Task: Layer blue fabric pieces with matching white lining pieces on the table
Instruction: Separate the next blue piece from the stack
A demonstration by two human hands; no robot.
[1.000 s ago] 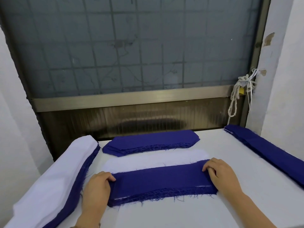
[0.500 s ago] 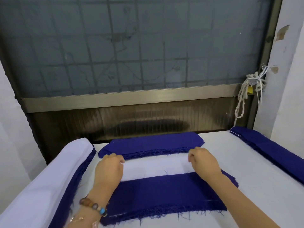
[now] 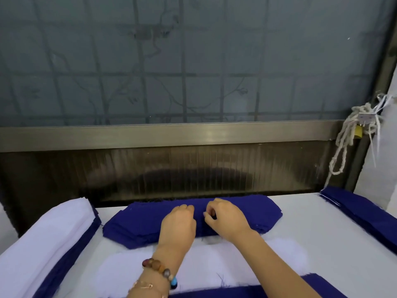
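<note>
Both hands are placed on the blue stack [image 3: 137,224] at the far edge of the table [image 3: 300,235], close together near its middle. The left hand [image 3: 179,222] is seen from the back, fingers bent down onto the top layer, tips hidden; whether cloth is gripped cannot be told. The right hand [image 3: 225,218] is curled, thumb and fingertips drawn close at the top layer; a pinch on the fabric cannot be confirmed. A white lining piece [image 3: 225,263] is laid flat just in front of the stack, under both forearms. A blue piece [image 3: 315,287] is laid on its near part, cut off by the lower edge. A white pile [image 3: 49,231] with blue edging under it is seen at left, another blue pile [image 3: 365,211] at right. A bead bracelet [image 3: 160,268] is worn on the left wrist. A knotted cord [image 3: 348,136] is hung by the window frame.
</note>
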